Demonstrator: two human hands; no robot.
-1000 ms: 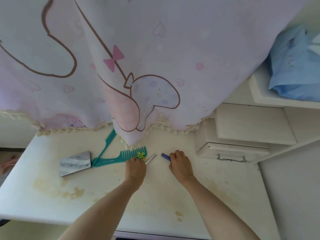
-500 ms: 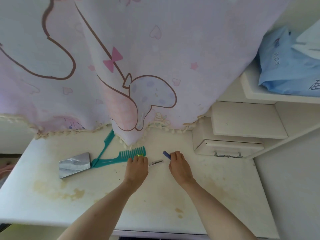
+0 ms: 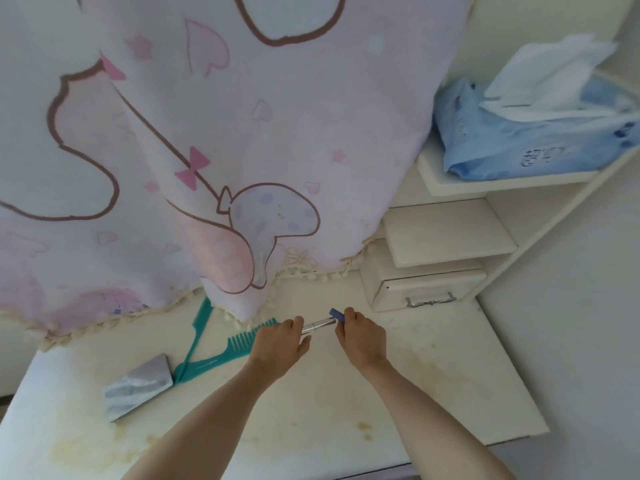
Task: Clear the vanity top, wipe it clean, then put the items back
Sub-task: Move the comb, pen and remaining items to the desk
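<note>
Both hands have lifted and drawn together since a moment ago, and the silver tube (image 3: 317,324) that lay on the vanity top (image 3: 433,386) between them now spans the gap from one hand to the other. The left hand (image 3: 281,346) curls its fingers round the tube's left end. The right hand (image 3: 362,336) pinches a small blue piece (image 3: 336,315) at the tube's right end; whether that piece is joined to the tube or only touching it cannot be told. Both forearms reach in from the bottom edge across the cream top, which carries yellowish stains near its front and left.

Left of the hands, a silver box (image 3: 140,386) lies flat on the top. Just beside its right edge sit the handle ends of two teal combs: the wide comb (image 3: 221,355) runs up and right, its teeth partly hidden behind the left hand, and the tail comb (image 3: 197,327) runs up under the curtain (image 3: 214,133). The pink cartoon-print curtain hangs over the back of the top, its tasselled hem close behind the hands.

To the right, a small drawer (image 3: 429,291) with a metal handle stands at the back of the top, with stepped shelves above it. On the upper shelf (image 3: 485,183) lies a blue tissue pack (image 3: 540,133) with white tissue sticking out.
</note>
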